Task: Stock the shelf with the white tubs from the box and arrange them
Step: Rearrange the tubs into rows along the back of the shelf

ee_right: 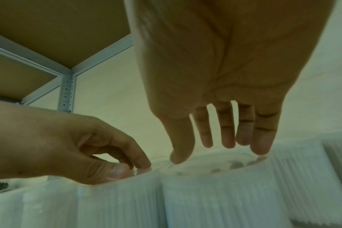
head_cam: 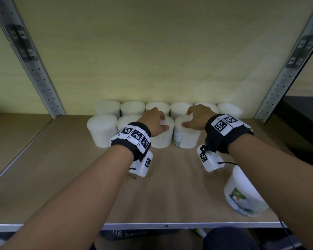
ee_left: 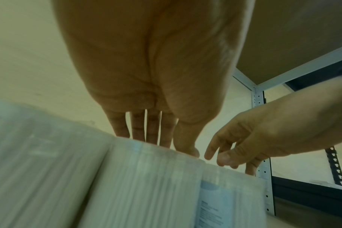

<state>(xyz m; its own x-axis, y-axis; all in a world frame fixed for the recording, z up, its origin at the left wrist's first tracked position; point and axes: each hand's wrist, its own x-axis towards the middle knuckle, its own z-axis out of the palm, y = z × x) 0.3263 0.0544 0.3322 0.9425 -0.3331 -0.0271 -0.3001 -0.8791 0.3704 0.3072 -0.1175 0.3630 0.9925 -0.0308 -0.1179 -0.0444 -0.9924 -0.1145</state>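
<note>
White ribbed tubs stand in two rows at the back of the shelf board (head_cam: 61, 177), with a longer back row (head_cam: 132, 107). My left hand (head_cam: 163, 122) rests on the lid of the third front-row tub (head_cam: 161, 139), fingers bent and tips down (ee_left: 166, 145). My right hand (head_cam: 187, 119) hovers on the neighbouring labelled tub (head_cam: 186, 139), its spread fingertips (ee_right: 260, 149) touching the lid (ee_right: 215, 168). Neither hand closes round a tub. In the right wrist view the left hand (ee_right: 135, 166) presses thumb and fingertips on its tub's rim.
One more labelled white tub (head_cam: 242, 195) lies on its side near the shelf's front right corner, under my right forearm. Perforated metal uprights (head_cam: 34, 69) (head_cam: 287, 69) flank the bay. The metal front edge (head_cam: 152, 225) runs below my arms.
</note>
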